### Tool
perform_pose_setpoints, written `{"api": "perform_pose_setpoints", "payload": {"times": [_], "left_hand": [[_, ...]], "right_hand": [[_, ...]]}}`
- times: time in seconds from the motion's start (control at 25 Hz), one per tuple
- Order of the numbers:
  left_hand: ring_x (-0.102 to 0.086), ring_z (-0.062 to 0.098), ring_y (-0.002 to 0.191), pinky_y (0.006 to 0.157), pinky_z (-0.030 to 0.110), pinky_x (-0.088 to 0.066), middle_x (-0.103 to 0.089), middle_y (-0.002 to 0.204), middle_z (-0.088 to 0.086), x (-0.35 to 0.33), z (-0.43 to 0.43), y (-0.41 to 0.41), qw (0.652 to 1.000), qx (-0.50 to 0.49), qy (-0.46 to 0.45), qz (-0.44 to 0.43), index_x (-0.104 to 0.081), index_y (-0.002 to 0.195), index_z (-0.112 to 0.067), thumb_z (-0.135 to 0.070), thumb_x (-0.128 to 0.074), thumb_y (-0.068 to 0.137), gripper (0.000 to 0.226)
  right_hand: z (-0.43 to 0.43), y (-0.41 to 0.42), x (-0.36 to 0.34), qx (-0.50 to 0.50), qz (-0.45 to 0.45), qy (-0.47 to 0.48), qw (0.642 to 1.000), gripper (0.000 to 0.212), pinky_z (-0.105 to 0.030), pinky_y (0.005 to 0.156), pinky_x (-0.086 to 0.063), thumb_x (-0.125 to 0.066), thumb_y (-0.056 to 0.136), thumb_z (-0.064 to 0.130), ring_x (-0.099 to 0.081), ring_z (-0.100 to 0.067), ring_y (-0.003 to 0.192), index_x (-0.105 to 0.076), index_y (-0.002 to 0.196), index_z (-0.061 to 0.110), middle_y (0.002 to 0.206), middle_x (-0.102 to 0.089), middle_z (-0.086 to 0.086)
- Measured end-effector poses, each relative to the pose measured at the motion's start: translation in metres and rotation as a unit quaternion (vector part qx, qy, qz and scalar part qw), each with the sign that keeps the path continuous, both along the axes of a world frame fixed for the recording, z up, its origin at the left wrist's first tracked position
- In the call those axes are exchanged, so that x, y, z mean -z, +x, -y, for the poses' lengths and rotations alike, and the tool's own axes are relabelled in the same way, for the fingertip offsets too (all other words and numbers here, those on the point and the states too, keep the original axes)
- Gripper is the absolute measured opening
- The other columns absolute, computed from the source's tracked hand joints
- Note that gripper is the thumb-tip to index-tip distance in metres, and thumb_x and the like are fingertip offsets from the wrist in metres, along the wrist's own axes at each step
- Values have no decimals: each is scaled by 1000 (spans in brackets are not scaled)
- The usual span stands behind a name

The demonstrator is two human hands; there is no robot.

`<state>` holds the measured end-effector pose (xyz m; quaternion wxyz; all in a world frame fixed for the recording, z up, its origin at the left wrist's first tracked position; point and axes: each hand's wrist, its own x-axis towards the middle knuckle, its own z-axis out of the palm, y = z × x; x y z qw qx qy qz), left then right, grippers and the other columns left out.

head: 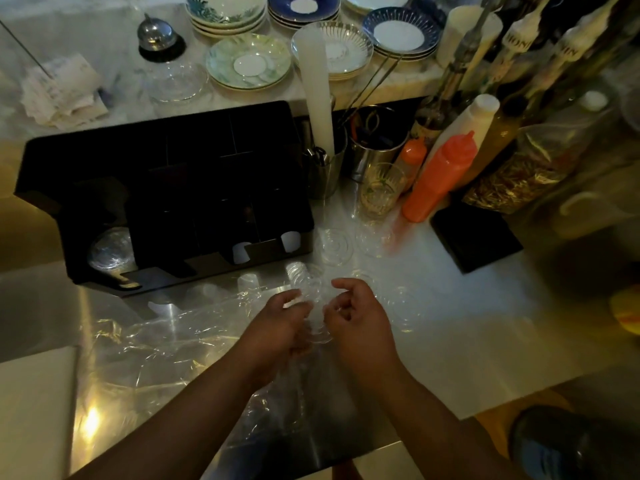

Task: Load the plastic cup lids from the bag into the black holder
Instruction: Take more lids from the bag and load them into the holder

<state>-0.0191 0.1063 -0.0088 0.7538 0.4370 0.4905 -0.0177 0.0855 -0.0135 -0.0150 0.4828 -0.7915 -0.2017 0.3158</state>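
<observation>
A stack of clear plastic cup lids is gripped between both hands above the steel table. The left hand is closed on the stack's left side, and the right hand is curled around its right side, fingers bent inward. The stack is seen to reach from between the palms up toward the black holder, with its far end near the holder's front edge. A crumpled transparent bag is spread flat on the table under and to the left of the forearms. Loose clear lids are observed lying on the table just right of the holder. A domed clear lid is seated in the holder's front left slot; white items are visible in two front slots to the right. The remaining compartments are too dark to be judged. An orange squeeze bottle and a patterned glass are noted standing right of the holder. Stacked saucers and a service bell are set on the marble ledge behind.
</observation>
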Motion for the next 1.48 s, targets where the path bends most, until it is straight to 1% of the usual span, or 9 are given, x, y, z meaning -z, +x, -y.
{"api": "perform_pose_setpoints", "payload": {"times": [0.12,0.32,0.48,0.6,1.08,1.16,1.24,1.36,1.48], "left_hand": [[-78,29,99,69,38,-62,-78,119,7,-9,2,2,992,5,-104,65,-74,120,-30,-59,-76,83,47],[-65,43,124,102,59,-54,-67,135,19,-6,-8,3,987,-77,-106,88,-61,135,-13,-39,-75,83,59],[-61,44,129,103,52,-54,-62,142,18,-1,-22,-5,984,-92,-119,95,-61,133,-12,-38,-72,82,58],[-66,39,123,95,47,-60,-61,143,17,0,-25,-7,982,-85,-126,109,-63,136,-17,-44,-71,82,61],[-64,44,125,92,50,-60,-62,142,21,2,-27,-7,977,-112,-146,112,-60,140,-21,-51,-70,83,66],[-65,44,123,92,52,-60,-61,142,21,1,-29,-8,979,-108,-138,107,-60,139,-21,-51,-72,80,67],[-67,41,115,96,55,-58,-60,143,23,0,-32,-9,980,-107,-134,100,-60,138,-20,-52,-72,81,67],[-67,39,121,104,57,-53,-63,140,26,1,-34,-9,981,-85,-143,104,-62,138,-13,-59,-65,87,69],[-64,43,125,104,59,-52,-65,137,28,4,-38,-10,975,-77,-170,119,-58,142,-9,-65,-52,95,73]], "right_hand": [[-5,-14,-10,-63,89,-16,994,42,-23,72,-62,-66,95,29,-69,-1,85,-47,125,52,98,-66,21],[11,9,3,-116,166,-54,978,56,-20,84,-55,-53,84,77,-59,2,106,-45,133,52,125,-58,24],[20,73,28,-164,315,-269,896,74,-38,104,-45,-62,84,62,-47,-21,127,-38,148,32,146,-49,0],[11,88,40,-254,362,-309,842,76,-36,100,-45,-64,83,59,-52,-24,121,-39,148,28,141,-54,-2],[-10,85,29,-273,405,-337,805,33,-34,75,-51,-52,92,38,-64,-23,87,-57,118,19,102,-68,-3],[-13,82,14,-165,303,-243,907,13,-34,68,-57,-52,100,28,-67,-17,77,-60,107,19,89,-71,1],[-24,67,-4,-26,-17,-52,998,8,-28,58,-59,-56,102,21,-72,-15,70,-62,98,17,80,-74,-1],[-39,35,-17,-51,-310,33,949,25,-40,65,-61,-59,103,27,-75,-31,79,-65,107,4,93,-77,-17],[-50,13,-12,-124,-235,-57,962,42,-30,63,-56,-55,102,42,-69,-19,70,-69,105,3,87,-73,-15]]}}
